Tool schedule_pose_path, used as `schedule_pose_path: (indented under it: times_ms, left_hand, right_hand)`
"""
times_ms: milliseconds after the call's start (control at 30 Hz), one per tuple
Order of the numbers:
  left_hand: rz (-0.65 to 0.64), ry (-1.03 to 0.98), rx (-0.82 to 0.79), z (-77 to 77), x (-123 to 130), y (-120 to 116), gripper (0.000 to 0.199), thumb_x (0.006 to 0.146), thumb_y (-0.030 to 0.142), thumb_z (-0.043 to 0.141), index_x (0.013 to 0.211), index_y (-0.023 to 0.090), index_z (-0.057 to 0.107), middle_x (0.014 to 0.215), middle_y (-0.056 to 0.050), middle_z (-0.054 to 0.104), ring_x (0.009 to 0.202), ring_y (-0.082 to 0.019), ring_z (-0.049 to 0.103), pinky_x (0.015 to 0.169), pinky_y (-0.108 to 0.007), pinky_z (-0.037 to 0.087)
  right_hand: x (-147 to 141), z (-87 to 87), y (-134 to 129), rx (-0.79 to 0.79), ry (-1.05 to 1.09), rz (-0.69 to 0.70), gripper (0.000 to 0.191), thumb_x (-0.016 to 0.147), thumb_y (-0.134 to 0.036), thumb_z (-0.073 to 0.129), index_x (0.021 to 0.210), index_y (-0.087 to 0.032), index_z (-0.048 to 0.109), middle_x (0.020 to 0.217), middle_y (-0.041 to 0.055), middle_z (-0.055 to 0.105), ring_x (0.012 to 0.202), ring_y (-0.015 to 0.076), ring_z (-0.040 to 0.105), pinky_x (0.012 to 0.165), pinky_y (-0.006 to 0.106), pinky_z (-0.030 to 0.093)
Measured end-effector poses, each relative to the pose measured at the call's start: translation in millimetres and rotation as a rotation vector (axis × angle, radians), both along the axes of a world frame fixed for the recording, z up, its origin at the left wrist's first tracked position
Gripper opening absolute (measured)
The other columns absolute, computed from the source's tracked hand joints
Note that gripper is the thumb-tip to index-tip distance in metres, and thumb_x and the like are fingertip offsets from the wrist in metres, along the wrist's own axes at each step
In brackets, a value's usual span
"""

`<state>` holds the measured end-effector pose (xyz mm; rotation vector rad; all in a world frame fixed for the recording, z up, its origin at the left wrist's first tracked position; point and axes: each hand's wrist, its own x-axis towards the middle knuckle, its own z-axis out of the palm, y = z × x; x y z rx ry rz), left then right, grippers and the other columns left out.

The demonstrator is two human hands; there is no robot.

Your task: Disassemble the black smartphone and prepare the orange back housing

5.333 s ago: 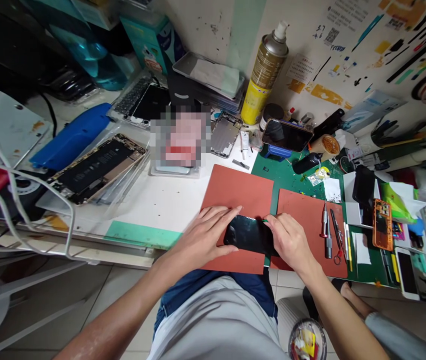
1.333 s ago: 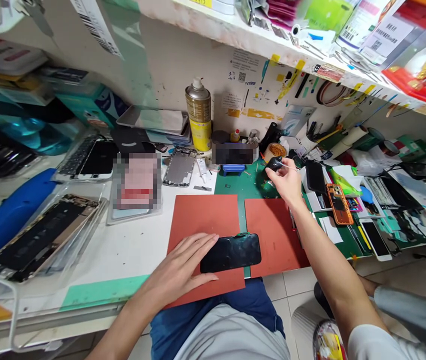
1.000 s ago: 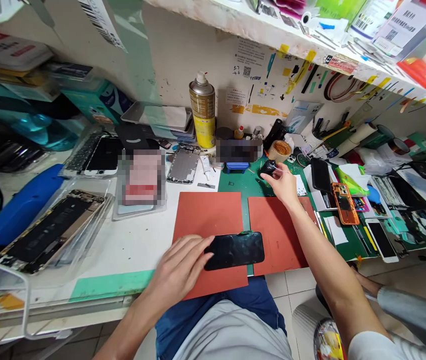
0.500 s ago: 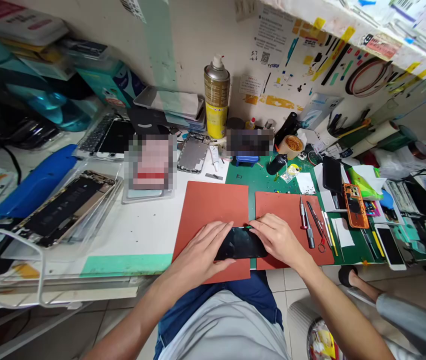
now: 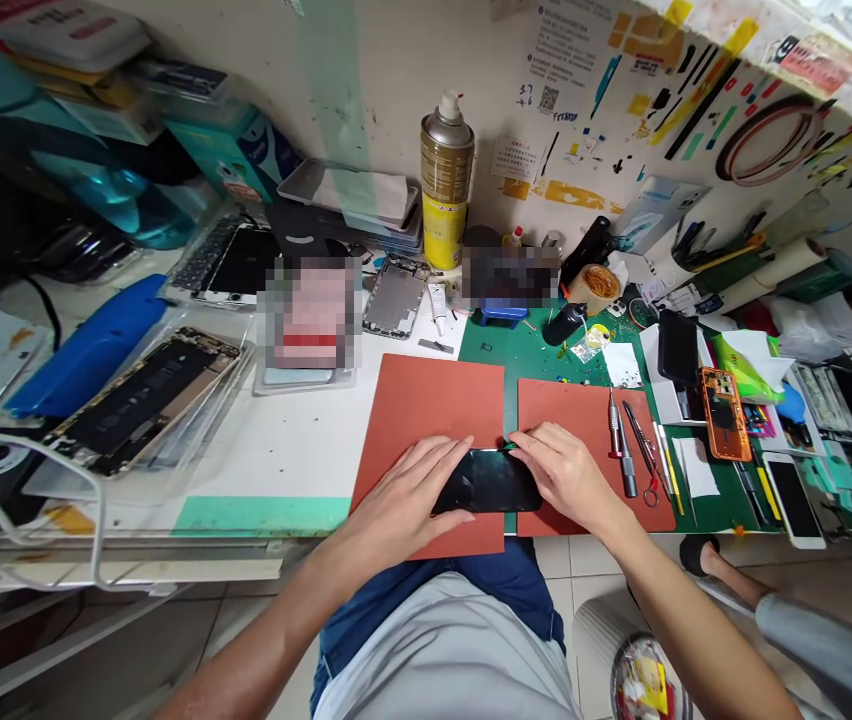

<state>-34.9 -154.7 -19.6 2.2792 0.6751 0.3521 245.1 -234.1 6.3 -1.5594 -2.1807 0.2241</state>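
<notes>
Nearest, the person's grey shirt and blue jeans fill the bottom of the view. Above them the black phone lies flat, screen up, across the left red mat and the gap beside it, its right end reaching the right red mat. The left hand clasps its left end, fingers together along the far edge and thumb apart at the near edge. The right hand pinches a small green piece at the far edge, fingers narrow and curled.

A second ago the right hand was out at the black bottle; now it is back at the phone — and the bottle stands upright on the green mat.

To the right lie a screwdriver, tweezers, an orange phone frame and a white phone; a co-worker's leg shows below. Well to the left is an opened phone.

Farther back stands a gold-and-yellow spray can, its print too small to read. On the wall, handwriting reads "3.7" and, seemingly, "4.6" — beside a QR code. The printed notice below is illegible.
</notes>
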Motion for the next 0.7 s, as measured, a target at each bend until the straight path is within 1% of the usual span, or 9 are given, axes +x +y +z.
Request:
schedule_pose_path:
  times_ms: [233,433,600,700]
  left_hand:
    - [0.011,0.034,-0.027,2.2,1.5,-0.2,0.089,0.100,0.039,0.078,0.173,0.034,0.029,0.161,-0.014,0.055,0.154,-0.035,0.049,0.126,-0.055,0.046]
    - [0.017,0.030,-0.028,4.2,2.5,0.7,0.087,0.100,0.041,0.077,0.173,0.036,0.030,0.162,-0.012,0.056,0.152,-0.035,0.051,0.126,-0.053,0.047]
    - [0.016,0.037,-0.025,3.3,2.1,1.0,0.087,0.100,0.040,0.077,0.173,0.036,0.030,0.161,-0.012,0.056,0.152,-0.035,0.051,0.125,-0.053,0.047]
    - [0.009,0.025,-0.018,3.6,2.6,0.8,0.089,0.100,0.040,0.078,0.173,0.036,0.028,0.160,-0.013,0.056,0.152,-0.035,0.051,0.125,-0.053,0.047]
  right_hand:
    - [2.5,-1.6,10.0,-0.074,0.083,0.004,0.026,0.116,-0.021,0.044,0.129,-0.018,0.066,0.089,0.0083,0.068,0.083,0.0253,0.063,0.074,0.039,0.056]
    - [1.2,-1.0,15.1,-0.112,0.139,-0.013,0.023,0.116,-0.021,0.044,0.122,-0.021,0.067,0.089,0.0076,0.072,0.080,0.0253,0.066,0.070,0.037,0.056]
    - [2.7,-2.2,18.2,-0.122,0.158,-0.020,0.022,0.115,-0.022,0.046,0.124,-0.022,0.066,0.093,0.0080,0.075,0.082,0.0256,0.071,0.071,0.037,0.057]
    - [3.5,-1.9,18.2,-0.119,0.143,-0.017,0.022,0.116,-0.022,0.047,0.125,-0.022,0.066,0.092,0.0075,0.075,0.082,0.0248,0.070,0.071,0.036,0.057]
